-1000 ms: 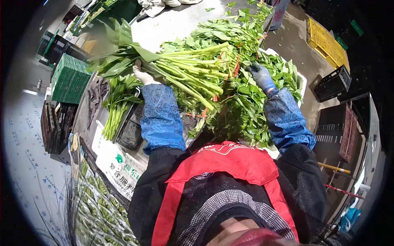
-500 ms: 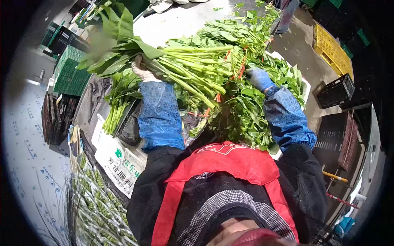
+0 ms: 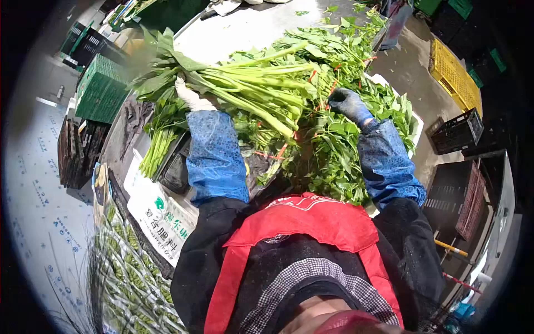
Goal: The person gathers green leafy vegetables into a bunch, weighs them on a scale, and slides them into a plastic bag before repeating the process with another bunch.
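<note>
1. Firstly, left hand (image 3: 189, 96), white-gloved: grip closed round the bundle of greens (image 3: 256, 92) at the spot where stems meet leaves, fingers wrapped beneath.
2. Bundle held up above the worktop (image 3: 239, 30), roughly level across the view; broad leaves fanned out to the left past the hand, pale cut stem ends pointing right and toward the body.
3. Right hand (image 3: 346, 103), dark-gloved: fingers curled, set on the heap of leafy greens (image 3: 334, 156) just beside the bundle's stem ends. Cannot tell whether this grip pinches anything or only presses on the leaves.
4. Blue sleeves (image 3: 217, 156) over both forearms, red apron (image 3: 300, 222) below them at the chest.
5. Heap spread wide under and beyond the right arm, with orange bands (image 3: 280, 150) scattered among the stalks and a white tray (image 3: 414, 119) showing at its far right edge.
6. Under the left forearm: black scale (image 3: 177, 170), and on it a small bunch of greens (image 3: 158, 139), stems toward the body.
7. At the near left edge of the worktop: white printed sack (image 3: 158, 214), and beside it clear bags of green pods (image 3: 128, 278).
8. Farther out: green crates (image 3: 100, 92) to the left of the worktop; on the floor at the right, well apart from the hands, a yellow crate (image 3: 453, 75) and a black crate (image 3: 459, 131).
</note>
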